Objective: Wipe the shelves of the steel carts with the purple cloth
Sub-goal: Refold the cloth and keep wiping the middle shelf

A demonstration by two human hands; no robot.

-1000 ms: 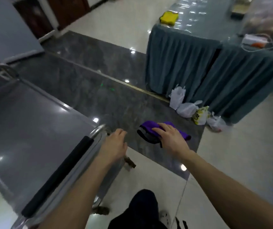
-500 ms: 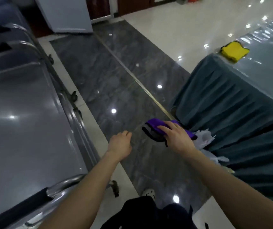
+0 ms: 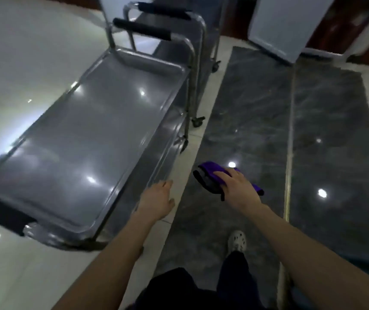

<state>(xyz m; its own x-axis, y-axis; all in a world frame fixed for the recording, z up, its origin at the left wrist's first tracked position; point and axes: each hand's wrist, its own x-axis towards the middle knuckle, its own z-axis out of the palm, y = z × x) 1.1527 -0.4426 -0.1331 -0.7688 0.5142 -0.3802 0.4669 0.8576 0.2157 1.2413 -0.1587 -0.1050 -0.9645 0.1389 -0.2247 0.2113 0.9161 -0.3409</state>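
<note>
A steel cart stands on my left, its bare top shelf [image 3: 85,139] shiny, with black-padded handles at both ends. A second steel cart [image 3: 199,39] stands just behind it. My right hand [image 3: 240,189] holds the folded purple cloth [image 3: 210,175] in the air over the dark floor strip, to the right of the near cart. My left hand [image 3: 157,199] hangs free beside the cart's right rim with relaxed fingers, holding nothing and touching nothing.
A dark marble strip [image 3: 268,113] runs forward on the right, with a brass line along it. A white cabinet [image 3: 288,25] stands at the far end. Cart casters [image 3: 198,121] stick out near the strip. My foot [image 3: 237,240] is on the strip.
My view has swung left, away from the draped table, so both carts now show. My left hand let go of the cart handle. The cloth stays in my right hand.
</note>
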